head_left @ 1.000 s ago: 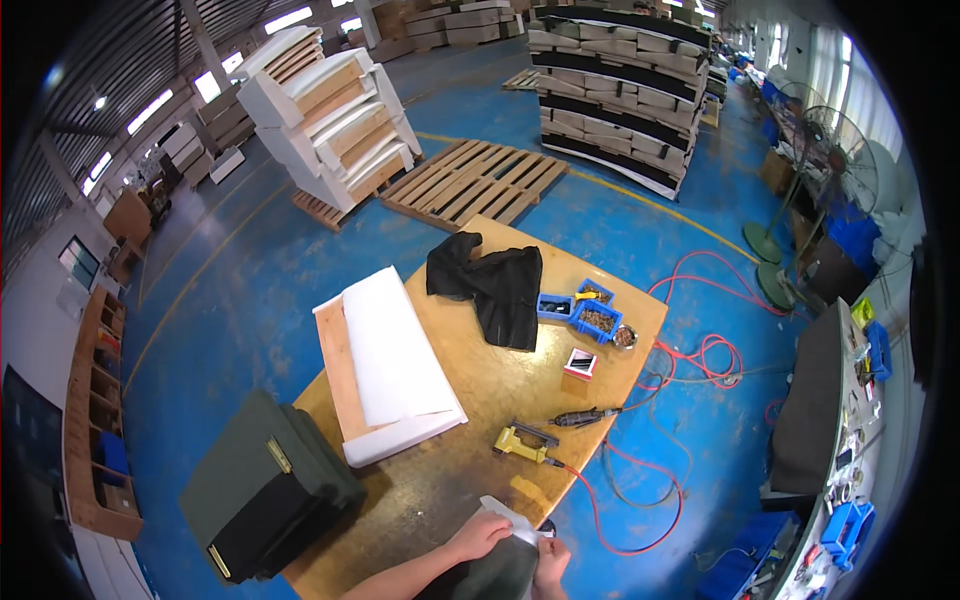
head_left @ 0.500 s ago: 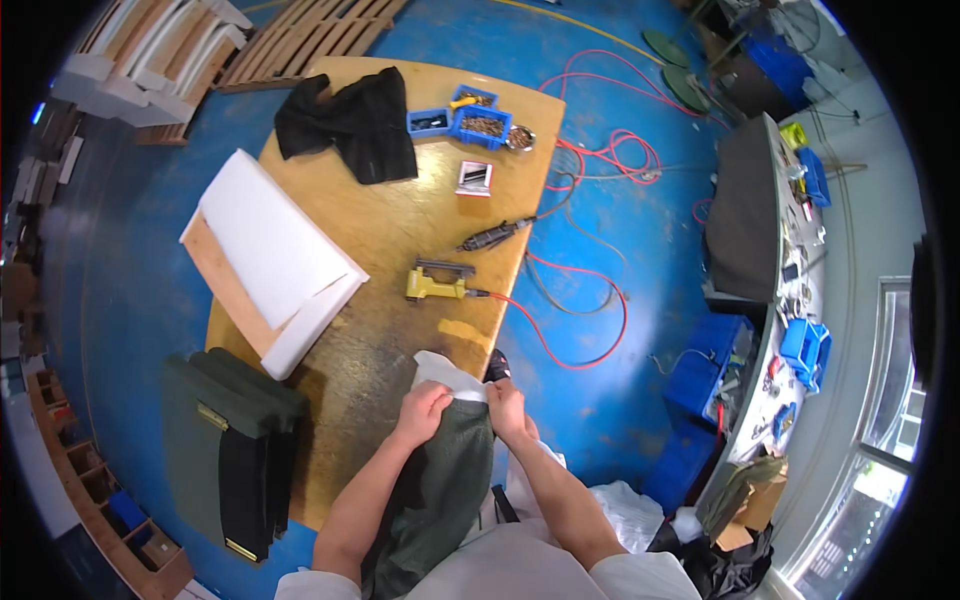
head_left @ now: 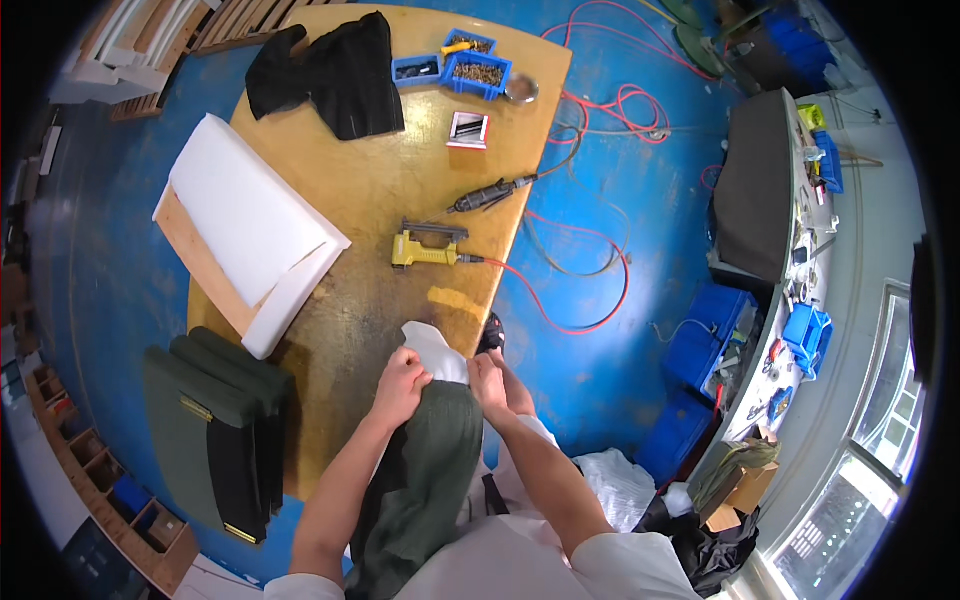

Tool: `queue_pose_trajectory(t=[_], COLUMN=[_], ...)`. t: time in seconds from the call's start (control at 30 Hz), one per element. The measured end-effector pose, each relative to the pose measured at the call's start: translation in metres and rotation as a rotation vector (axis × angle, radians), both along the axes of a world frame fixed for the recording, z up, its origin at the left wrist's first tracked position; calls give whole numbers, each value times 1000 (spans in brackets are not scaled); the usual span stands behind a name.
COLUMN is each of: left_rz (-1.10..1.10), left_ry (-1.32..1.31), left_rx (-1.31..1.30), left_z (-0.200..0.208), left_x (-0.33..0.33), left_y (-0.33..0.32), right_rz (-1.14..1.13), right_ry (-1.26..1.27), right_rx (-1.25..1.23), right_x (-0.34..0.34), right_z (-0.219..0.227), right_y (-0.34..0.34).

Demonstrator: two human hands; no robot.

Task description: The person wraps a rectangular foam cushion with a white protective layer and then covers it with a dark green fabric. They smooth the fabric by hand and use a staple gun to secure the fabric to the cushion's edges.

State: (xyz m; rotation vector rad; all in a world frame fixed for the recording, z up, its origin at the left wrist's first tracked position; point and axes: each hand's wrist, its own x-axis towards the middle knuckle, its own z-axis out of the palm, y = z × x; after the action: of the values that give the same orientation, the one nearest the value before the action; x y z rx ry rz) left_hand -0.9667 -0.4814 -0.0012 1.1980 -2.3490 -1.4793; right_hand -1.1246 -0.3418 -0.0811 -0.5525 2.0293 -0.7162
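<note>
Green cloth (head_left: 440,435) pinched by 2 hands

I watch from far away, through the camera on the person's head. The green cloth is at the near end of the table (head_left: 370,190), running down toward the person's lap. A white strip (head_left: 440,356) pokes out of its far end. The left hand (head_left: 400,385) pinches the left side of the white strip, thumb and fingers pressed together. The right hand (head_left: 488,380) pinches the right side the same way.

What just changed? 1 second ago my view pointed farther out, and the right hand sat lower than the left. Now I look more down, the hands are about level, and I see much more of the cloth. Both pinches are on the strip, as before, so I think the work is staying at that edge.

On the table, the yellow nail gun (head_left: 422,248) lies farther off, with a black tool (head_left: 493,193) just past it. Nobody touches them. A white padded block (head_left: 245,215) lies to the left, and folded green pads (head_left: 200,400) sit near it, on the near left.
</note>
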Motion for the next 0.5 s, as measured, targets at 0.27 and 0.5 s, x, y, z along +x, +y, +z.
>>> queue_pose_trajectory(t=[0.27, 0.5], left_rz=[28, 373], left_ry=[-211, -630], left_rx=[-19, 344], left_z=[-21, 21], left_x=[8, 5], left_y=[7, 24], right_rz=[-54, -401], right_ry=[-5, -333], right_rx=[92, 94], right_x=[14, 40], right_z=[-22, -16], right_y=[4, 35])
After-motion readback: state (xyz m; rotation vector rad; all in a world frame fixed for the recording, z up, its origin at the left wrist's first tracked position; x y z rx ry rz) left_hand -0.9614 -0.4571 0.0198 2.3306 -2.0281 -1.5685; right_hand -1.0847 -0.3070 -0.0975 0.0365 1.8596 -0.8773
